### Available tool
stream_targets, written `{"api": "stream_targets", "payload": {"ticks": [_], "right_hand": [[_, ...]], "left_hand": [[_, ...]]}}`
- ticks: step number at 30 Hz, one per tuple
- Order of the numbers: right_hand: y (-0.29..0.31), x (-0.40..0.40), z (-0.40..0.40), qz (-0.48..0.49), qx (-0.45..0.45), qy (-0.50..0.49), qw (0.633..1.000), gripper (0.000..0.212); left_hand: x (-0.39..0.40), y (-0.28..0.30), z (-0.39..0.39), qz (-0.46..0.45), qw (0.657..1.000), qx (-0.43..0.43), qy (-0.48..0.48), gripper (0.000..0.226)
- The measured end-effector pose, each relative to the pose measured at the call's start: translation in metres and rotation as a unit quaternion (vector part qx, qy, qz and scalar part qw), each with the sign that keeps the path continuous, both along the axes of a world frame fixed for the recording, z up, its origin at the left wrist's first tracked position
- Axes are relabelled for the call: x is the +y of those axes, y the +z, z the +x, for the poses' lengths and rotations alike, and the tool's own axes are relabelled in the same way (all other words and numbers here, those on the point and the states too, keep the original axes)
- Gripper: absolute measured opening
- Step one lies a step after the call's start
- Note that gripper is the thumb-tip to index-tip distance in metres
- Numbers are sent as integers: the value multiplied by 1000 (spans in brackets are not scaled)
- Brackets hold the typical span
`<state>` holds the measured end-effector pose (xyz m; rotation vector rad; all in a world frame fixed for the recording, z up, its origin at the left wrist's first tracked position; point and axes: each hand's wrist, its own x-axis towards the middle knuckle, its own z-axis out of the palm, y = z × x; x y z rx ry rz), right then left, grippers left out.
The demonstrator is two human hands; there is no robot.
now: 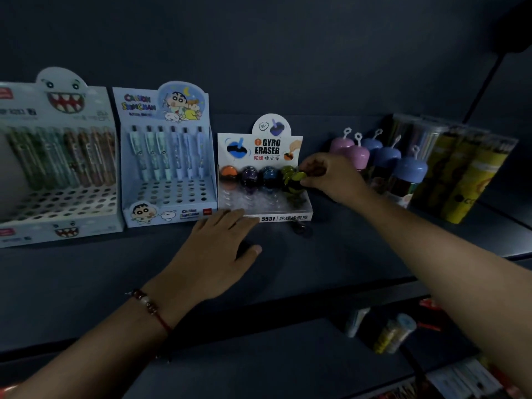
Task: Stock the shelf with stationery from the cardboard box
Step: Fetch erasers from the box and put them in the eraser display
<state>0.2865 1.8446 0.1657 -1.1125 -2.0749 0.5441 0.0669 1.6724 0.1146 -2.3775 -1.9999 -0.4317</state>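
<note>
Pretty dim shot, but here's what shows. The right hand (331, 175) is reaching into the white cardboard "GYRO ERASER" display box (267, 191) and pinching a yellow-green gyro eraser (296, 177) between thumb and fingertips, right at the box's right end. To the left of that hand, in the same back row, sit three more round erasers: a blue one (269, 175), a purple one (250, 176) and an orange one (229, 171). The clear plastic wells in front of them look bare.

The left hand (218, 249) lies flat on the dark grey shelf board (86, 277), fingers stretched out and loosely spread, fingertips touching the front left corner of the eraser box. There's a red beaded bracelet (149, 308) on that wrist.

Just left of the left hand's fingertips stands a light blue cartoon-printed pen display box (169, 168) with a row of pens at the back, and further left a bigger white pen display with a toothy monster face (60, 156).

Past the right hand there's a cluster of small containers with pink and blue dome caps (380, 159), then tall yellow tubes (466, 180) leaning beside them. Some small dark thing lies on the shelf just in front of the eraser box; can't tell what.
</note>
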Motion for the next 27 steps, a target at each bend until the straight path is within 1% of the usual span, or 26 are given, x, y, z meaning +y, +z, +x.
{"api": "stream_targets", "payload": {"ticks": [4, 8, 16, 19, 22, 24, 27], "right_hand": [[-2, 11, -2, 21, -63, 6, 998, 23], [-2, 17, -5, 31, -142, 3, 989, 26], [-3, 11, -7, 53, -183, -22, 981, 23], [-1, 8, -4, 62, -178, -11, 982, 23], [-3, 2, 1, 46, -194, -4, 980, 34], [-5, -12, 9, 29, -157, 11, 987, 44], [-4, -51, 27, 38, -103, 13, 994, 45]], "left_hand": [[0, 0, 0, -8, 1000, -11, 2, 58], [0, -1, 0, -1, 1000, -18, -2, 57], [0, -3, -2, 0, 999, -34, -8, 57], [-1, -4, -2, 2, 999, -38, -11, 57], [-2, -3, -1, 18, 999, -44, -23, 57], [-6, -2, 0, 26, 998, -46, -40, 57], [-18, 3, 8, 38, 994, -64, -80, 55]]}}
